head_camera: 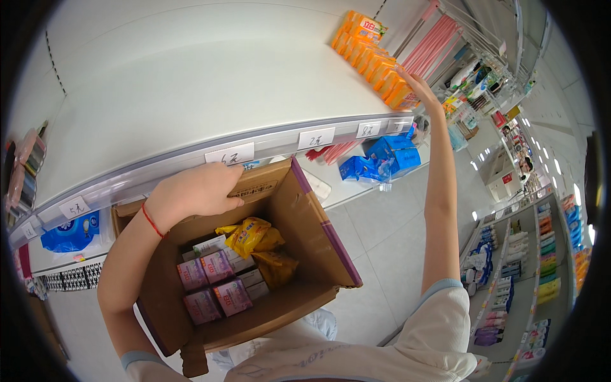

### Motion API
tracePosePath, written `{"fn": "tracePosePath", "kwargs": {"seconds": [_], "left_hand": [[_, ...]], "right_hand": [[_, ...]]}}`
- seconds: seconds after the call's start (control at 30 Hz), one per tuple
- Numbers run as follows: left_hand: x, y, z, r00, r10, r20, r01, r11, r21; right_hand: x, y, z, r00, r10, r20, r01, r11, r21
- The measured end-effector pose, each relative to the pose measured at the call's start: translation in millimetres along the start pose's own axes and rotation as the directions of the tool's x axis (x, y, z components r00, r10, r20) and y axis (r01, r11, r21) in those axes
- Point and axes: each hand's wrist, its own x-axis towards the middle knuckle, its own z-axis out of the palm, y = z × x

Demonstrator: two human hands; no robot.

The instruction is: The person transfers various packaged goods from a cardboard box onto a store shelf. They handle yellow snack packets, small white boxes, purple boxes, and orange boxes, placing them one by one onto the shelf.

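Note:
My left hand (198, 191) grips the flap on the shelf side of an open cardboard box (329, 238), which is tilted towards me. Inside lie several pink-and-white boxed products (217, 267), some plain white cartons (253, 277) and yellow plastic packs (255, 238). My right hand (417, 88) is stretched out to the right end of the white shelf (200, 86), touching a row of orange-wrapped soap packs (372, 64). One more orange pack (367, 28) lies on top at the far end of the row. My right fingertips are partly hidden against the packs.
Handwritten price cards (316, 138) line the shelf's front edge. On the lower shelf are blue packages (394, 155) and a blue plastic pack (71, 231). Pink-handled tools (434, 43) hang beyond the soap. A stocked shelf unit (506, 281) stands across the aisle.

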Motion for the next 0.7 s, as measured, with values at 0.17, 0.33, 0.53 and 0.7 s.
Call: {"fn": "tracePosePath", "kwargs": {"seconds": [0.17, 0.33, 0.53, 0.7], "left_hand": [[0.5, 1.1, 0.4, 0.998, 0.046, -0.035, -0.046, 0.999, 0.015], [2.2, 2.3, -0.4, 1.000, 0.024, -0.006, -0.024, 1.000, 0.000], [1.8, -3.1, 3.6, 0.999, 0.036, -0.033, -0.035, 0.999, 0.011], [4.8, -2.9, 3.7, 0.998, 0.050, -0.027, -0.049, 0.998, 0.035]], "right_hand": [[-17.8, 18.7, -18.9, 0.984, -0.172, 0.033, 0.172, 0.985, 0.007], [-10.1, 42.9, -17.3, 0.914, -0.393, 0.098, 0.405, 0.889, -0.212], [-23.4, 27.0, -1.9, 0.914, -0.406, 0.007, 0.382, 0.854, -0.352], [-27.1, 35.3, -5.3, 0.891, -0.451, -0.042, 0.408, 0.840, -0.358]]}}
